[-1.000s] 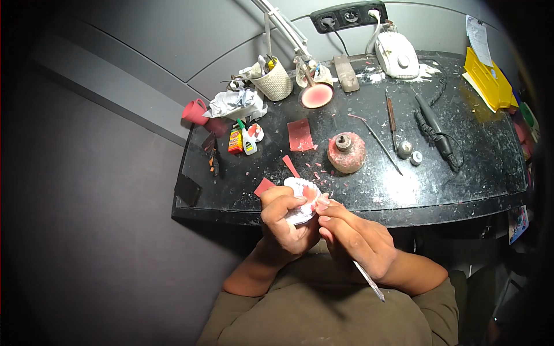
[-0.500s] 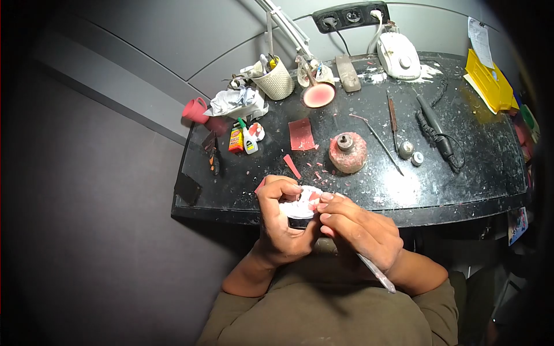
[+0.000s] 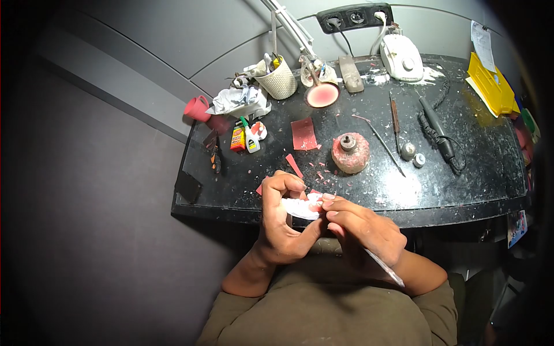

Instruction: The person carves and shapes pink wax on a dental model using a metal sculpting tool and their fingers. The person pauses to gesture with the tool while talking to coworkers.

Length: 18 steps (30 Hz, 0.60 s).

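A white dental cast (image 3: 301,209) with pink wax on it is held just above the table's front edge. Around its left side curl the fingers and thumb of my left hand (image 3: 283,225). My right hand (image 3: 367,233) pinches a thin metal tool (image 3: 385,267), whose handle sticks out below the palm; its working tip is hidden by the fingers at the cast's right side. Behind the hands lie a pink wax strip (image 3: 294,165) and a square wax sheet (image 3: 304,134). A wax-covered round burner (image 3: 350,153) stands to their right.
On the black table (image 3: 369,199) are a glue bottle (image 3: 251,138), pliers (image 3: 215,157), a red mug (image 3: 197,108), a holder of tools (image 3: 278,81), a lamp arm (image 3: 291,29), a white control unit (image 3: 402,57), a black handpiece (image 3: 437,127) and a yellow tray (image 3: 490,83).
The cast has been tilted in my left hand, so it now shows more from its side. My right hand has shifted slightly right, staying against the cast with the tool.
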{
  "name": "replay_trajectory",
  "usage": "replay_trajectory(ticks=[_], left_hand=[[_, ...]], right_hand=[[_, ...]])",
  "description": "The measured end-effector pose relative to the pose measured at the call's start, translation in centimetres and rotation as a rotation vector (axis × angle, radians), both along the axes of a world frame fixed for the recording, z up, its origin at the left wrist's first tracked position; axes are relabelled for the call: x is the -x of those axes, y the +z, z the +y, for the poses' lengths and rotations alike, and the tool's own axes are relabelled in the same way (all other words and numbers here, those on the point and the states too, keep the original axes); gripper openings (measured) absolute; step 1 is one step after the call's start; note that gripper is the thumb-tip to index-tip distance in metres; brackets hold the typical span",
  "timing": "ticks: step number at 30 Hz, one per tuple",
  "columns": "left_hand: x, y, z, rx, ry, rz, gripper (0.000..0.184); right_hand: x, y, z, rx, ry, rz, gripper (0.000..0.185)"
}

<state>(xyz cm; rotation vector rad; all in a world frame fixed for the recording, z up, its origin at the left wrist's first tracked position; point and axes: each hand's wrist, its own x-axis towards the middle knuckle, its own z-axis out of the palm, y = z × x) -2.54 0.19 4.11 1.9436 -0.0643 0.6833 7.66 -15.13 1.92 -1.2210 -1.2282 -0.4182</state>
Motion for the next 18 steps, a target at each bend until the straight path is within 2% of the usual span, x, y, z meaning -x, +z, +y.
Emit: replay_trajectory(ticks=[5,18], left_hand=[[-0.27,-0.19,0.05,-0.147,0.028,-0.062,0.059],[-0.58,-0.41,-0.21,-0.167,0.031,-0.088,0.059]], right_hand=[[0.26,0.00,0.29,-0.042,-0.013,-0.016,0.022],[-0.11,-0.12,0.42,-0.027,-0.039,-0.047,0.019]])
